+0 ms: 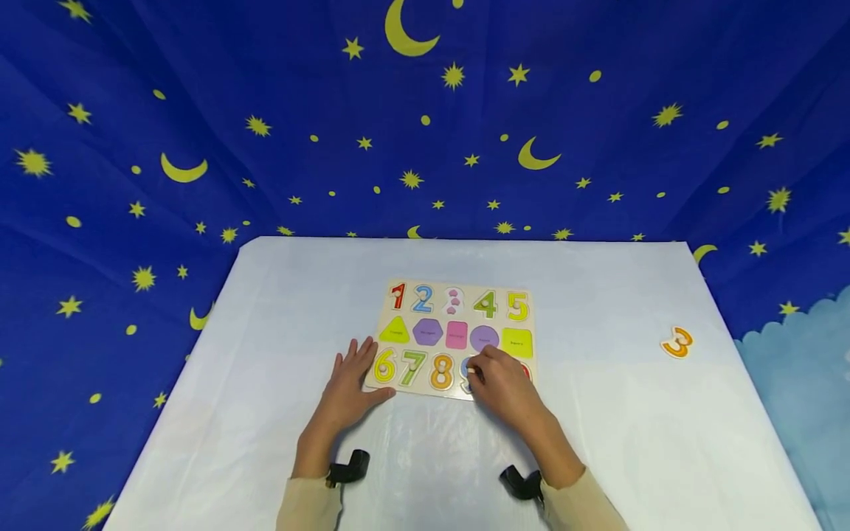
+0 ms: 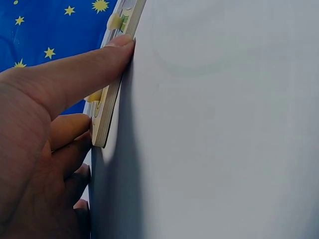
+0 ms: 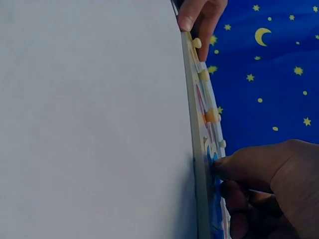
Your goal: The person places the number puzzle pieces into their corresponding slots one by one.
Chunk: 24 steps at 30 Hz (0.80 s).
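On the table: puzzle board lay flat, long side left-right
Left hand: fingers straight, steadied the board's near-left corner
Right hand: fingers pinched the blue 9, bottom row
Loose 3: far right, nearer my right hand

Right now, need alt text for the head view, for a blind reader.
Two hands work a number puzzle board on a white table: the left hand rests flat at the board's corner, the right hand pinches the 9 piece. A loose 3 piece lies apart at right.
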Available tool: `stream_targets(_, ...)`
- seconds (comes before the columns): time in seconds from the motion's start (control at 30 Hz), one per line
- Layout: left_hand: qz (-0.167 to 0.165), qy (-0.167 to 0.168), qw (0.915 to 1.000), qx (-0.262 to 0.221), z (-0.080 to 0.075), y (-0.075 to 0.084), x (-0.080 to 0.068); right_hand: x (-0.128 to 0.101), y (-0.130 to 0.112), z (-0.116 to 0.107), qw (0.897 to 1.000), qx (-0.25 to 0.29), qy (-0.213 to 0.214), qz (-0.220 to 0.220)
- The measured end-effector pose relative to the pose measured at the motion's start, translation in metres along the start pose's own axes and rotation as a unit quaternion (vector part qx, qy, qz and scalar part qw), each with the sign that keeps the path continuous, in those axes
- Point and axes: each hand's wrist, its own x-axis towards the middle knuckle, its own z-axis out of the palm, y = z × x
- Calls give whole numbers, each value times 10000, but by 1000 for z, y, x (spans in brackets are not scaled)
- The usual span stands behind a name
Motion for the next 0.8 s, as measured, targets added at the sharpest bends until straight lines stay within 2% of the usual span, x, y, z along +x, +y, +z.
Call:
stream_targets(0.4, -28, -16, 10000, -20, -2, 3, 3, 2, 0, -3, 10000, -4, -60, 61)
stream_targets(0.63, 39, -31, 9999, -88, 2, 3, 4, -3, 7, -8, 9997, 59, 207, 88)
stream_targets(0.8, -83, 18, 10000, -48, 3, 1, 4, -6, 15, -16, 9988, 248, 341, 255)
